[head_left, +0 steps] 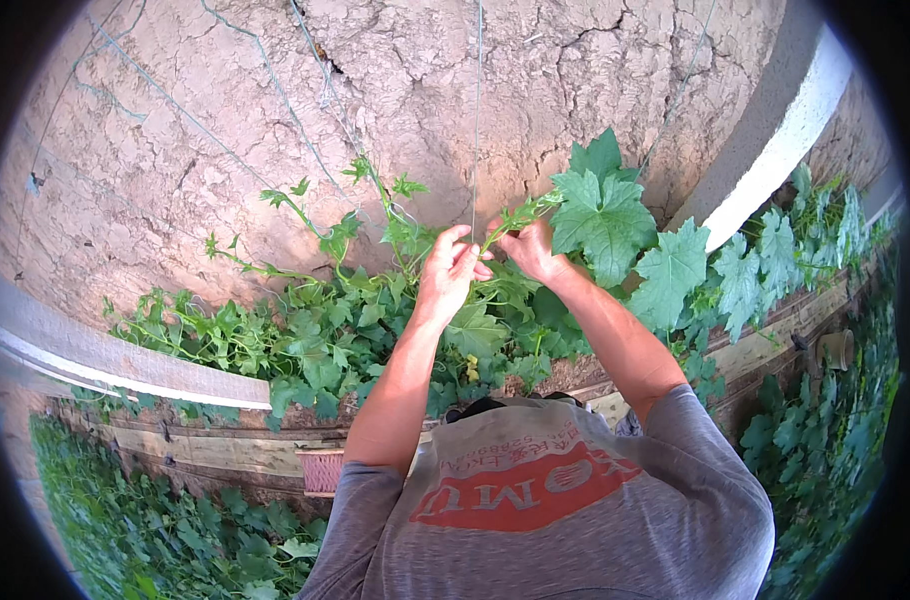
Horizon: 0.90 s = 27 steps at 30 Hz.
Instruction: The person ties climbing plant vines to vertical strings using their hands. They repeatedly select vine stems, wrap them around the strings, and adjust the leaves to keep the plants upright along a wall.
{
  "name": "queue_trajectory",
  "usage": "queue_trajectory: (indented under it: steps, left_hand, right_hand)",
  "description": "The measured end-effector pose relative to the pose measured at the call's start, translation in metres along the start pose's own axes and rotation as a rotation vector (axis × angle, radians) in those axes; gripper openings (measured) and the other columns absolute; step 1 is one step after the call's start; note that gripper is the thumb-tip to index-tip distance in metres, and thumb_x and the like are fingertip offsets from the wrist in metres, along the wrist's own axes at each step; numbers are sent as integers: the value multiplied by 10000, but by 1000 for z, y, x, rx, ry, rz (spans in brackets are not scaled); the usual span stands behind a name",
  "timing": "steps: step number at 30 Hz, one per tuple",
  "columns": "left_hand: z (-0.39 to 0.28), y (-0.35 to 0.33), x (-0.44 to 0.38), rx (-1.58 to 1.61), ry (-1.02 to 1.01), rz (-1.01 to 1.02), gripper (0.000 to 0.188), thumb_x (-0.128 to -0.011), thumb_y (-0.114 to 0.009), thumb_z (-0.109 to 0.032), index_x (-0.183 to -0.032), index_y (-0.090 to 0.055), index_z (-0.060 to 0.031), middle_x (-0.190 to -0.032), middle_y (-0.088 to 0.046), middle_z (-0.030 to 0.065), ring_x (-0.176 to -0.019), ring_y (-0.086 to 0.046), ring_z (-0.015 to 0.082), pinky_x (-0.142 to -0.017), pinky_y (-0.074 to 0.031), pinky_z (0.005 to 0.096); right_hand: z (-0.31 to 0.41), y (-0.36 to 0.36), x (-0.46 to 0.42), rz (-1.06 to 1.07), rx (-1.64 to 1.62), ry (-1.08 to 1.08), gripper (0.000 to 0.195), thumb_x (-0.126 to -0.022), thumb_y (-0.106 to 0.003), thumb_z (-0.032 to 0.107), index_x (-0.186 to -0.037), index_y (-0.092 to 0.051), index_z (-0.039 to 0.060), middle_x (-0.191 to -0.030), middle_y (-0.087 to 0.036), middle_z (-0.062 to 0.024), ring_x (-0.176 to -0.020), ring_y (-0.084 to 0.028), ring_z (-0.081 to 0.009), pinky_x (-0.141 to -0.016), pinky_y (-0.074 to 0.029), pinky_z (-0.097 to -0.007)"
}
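My left hand (449,274) is at the middle, with thumb and fingertips pinched at the stem of a climbing vine shoot (526,214). A thin upright string (477,127) comes down to those same fingertips. My right hand (531,247) is just right of it, fingers curled behind the shoot. The shoot partly hides its fingertips, so I cannot tell what they grip. The leafy tip slants up to the right across the right hand. Large lobed leaves (603,217) stand beside my right wrist. Lower vine foliage (473,330) spreads beneath both hands.
A cracked earthen wall (425,90) rises behind the plants, crossed by several strings (278,90). Pale curved supports stand at right (770,135) and left (139,360). A pink cord-wound holder (321,472) is near my left elbow. More vines (177,517) grow below.
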<state>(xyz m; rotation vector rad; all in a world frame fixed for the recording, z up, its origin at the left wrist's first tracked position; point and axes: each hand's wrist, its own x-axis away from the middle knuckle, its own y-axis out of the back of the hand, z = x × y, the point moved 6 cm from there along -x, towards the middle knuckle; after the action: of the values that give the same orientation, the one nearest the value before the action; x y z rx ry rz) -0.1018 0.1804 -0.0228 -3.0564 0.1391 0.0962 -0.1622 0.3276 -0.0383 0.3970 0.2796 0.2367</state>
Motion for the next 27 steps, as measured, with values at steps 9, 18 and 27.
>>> queue_trajectory:
  steps: [9, 18, 27]
  left_hand:
    - [-8, 1, 5, 259, 280, 132, 552, -935, -563, -47, -1424, -309, -47, -1009, -633, 135, -782, -647, 180, -715, -572, 338]
    - [-15, -3, 7, 21, 123, 59, 411, -943, -541, -35, -1336, -424, -4, -920, -641, 128, -729, -638, 167, -683, -568, 308]
    - [-16, -13, 16, -341, 43, 75, 276, -943, -562, -96, -1191, -574, 25, -943, -670, 107, -718, -640, 139, -668, -537, 267]
  right_hand:
    - [27, -16, 15, 393, -765, -128, 144, -903, -629, 80, -1026, -665, 14, -1000, -669, -71, -903, -610, -153, -811, -500, -299]
    - [67, 10, 36, 91, -381, 267, 128, -882, -587, 72, -954, -660, -5, -1044, -630, -92, -981, -618, -216, -797, -519, -349]
    - [43, -7, 63, 43, 366, 305, 117, -840, -601, 53, -948, -637, 22, -914, -641, -169, -856, -629, -361, -729, -515, -425]
